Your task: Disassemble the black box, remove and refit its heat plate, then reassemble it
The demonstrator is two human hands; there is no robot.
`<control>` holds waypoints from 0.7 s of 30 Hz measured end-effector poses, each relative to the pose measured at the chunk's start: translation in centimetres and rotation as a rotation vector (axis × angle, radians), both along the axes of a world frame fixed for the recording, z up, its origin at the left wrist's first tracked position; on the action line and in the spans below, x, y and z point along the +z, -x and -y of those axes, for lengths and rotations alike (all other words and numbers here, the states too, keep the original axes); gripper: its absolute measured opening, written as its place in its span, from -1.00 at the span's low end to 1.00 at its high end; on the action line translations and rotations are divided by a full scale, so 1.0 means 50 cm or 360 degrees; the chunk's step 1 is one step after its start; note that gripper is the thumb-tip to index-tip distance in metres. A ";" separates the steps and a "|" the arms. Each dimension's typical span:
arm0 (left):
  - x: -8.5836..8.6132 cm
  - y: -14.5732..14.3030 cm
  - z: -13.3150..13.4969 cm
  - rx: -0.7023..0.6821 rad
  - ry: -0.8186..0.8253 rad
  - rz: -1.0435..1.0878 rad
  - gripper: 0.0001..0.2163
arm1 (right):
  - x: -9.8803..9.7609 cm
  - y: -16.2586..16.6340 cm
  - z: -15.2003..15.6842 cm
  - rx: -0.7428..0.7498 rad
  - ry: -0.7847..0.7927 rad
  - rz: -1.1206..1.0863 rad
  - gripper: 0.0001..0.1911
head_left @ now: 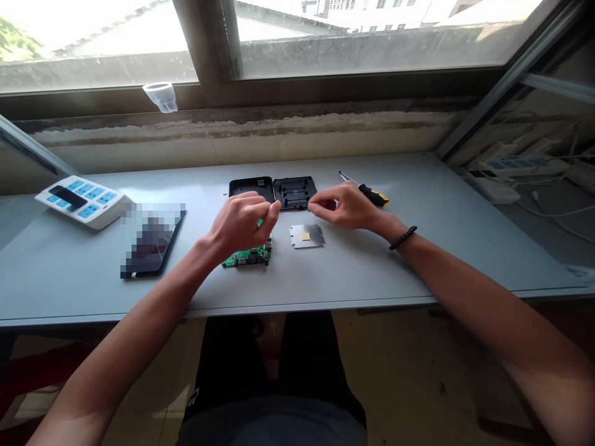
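My left hand (pixel 245 220) is closed, thumb against the curled fingers, above a green circuit board (pixel 248 257) and partly covering it. Whatever it may grip is hidden. Behind it lies an open black plastic case half (pixel 251 186); a second black case panel (pixel 294 192) with ribs sits beside that. My right hand (pixel 346 207) is pinched near the panel's lower right corner, and anything between its fingertips is too small to make out. Between the hands, closer to me, rests a silver metal plate (pixel 307 236) with a pale yellow pad (pixel 305 236) on it.
A black and yellow screwdriver (pixel 373 195) lies behind my right hand. At left are a dark phone-like slab (pixel 155 241), partly pixelated, and a white power strip (pixel 83 201) with a small black object (pixel 68 196) on top. A clear plastic cup (pixel 161 96) is on the window ledge.
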State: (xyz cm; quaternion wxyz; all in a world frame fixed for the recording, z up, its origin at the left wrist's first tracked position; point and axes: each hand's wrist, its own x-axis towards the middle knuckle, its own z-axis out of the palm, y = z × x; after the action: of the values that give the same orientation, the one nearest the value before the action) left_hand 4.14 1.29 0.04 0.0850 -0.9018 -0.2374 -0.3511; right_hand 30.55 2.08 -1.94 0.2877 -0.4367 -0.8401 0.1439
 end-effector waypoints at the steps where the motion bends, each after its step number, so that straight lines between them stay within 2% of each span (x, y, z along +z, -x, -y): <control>1: 0.001 0.000 0.001 0.0009 0.0006 0.0002 -0.55 | 0.001 -0.001 0.001 0.0014 0.0026 -0.0001 -0.73; 7: 0.008 0.005 0.002 0.0186 0.0141 -0.0098 -0.53 | 0.001 -0.001 0.003 0.0151 0.0199 0.0036 -0.72; 15: 0.016 -0.001 0.012 0.0443 0.0505 -0.0640 -0.52 | 0.007 0.002 0.007 0.0178 0.0267 0.0056 -0.71; 21: 0.015 -0.010 0.021 0.0506 0.0550 -0.0781 -0.52 | 0.007 0.001 0.008 0.0206 0.0287 0.0064 -0.73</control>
State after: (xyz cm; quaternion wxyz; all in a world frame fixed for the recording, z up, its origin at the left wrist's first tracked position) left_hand 4.64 0.23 0.82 0.0391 -0.9121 -0.4036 -0.0606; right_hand 30.53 1.67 -1.58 0.2204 -0.4083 -0.8559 0.2284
